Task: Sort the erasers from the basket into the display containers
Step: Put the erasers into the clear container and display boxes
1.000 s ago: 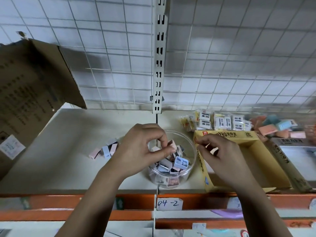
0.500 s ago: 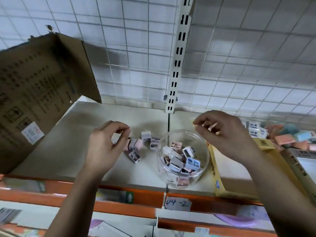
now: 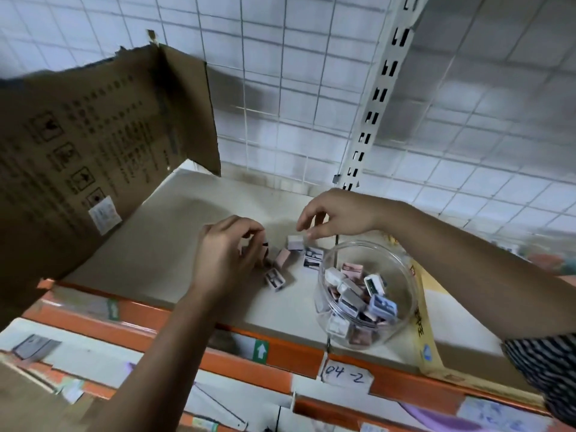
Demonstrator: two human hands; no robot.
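Our left hand (image 3: 230, 257) sat low over the loose erasers (image 3: 282, 258) on the shelf (image 3: 174, 219), fingers curled in tight. Whether they pinched one or only covered it, we couldn't tell. Over came our right hand (image 3: 336, 213), hanging above a pale eraser (image 3: 295, 242), fingers loosely curved & a bit apart, tips just beside it, gripping nothing we could see. The rest lay heaped in the clear tub (image 3: 322, 310) near the shelf's front edge, w/ a yellow box (image 3: 420, 310) just beside it on the right.

These looked like light, firm little blocks in paper sleeves, prob. not fragile but easy to fumble. We judged a thumb-and-forefinger pinch across the two long sides best, one at a time.

The shelf was pale, flat & smooth, so pieces would slide if nudged. An orange rail (image 3: 156, 319) ran along the front w/ a handwritten tag (image 3: 346, 374). Behind stood a wire grid (image 3: 280, 88). A cardboard box (image 3: 93, 145) crowded the left side, its flap overhanging the shelf.
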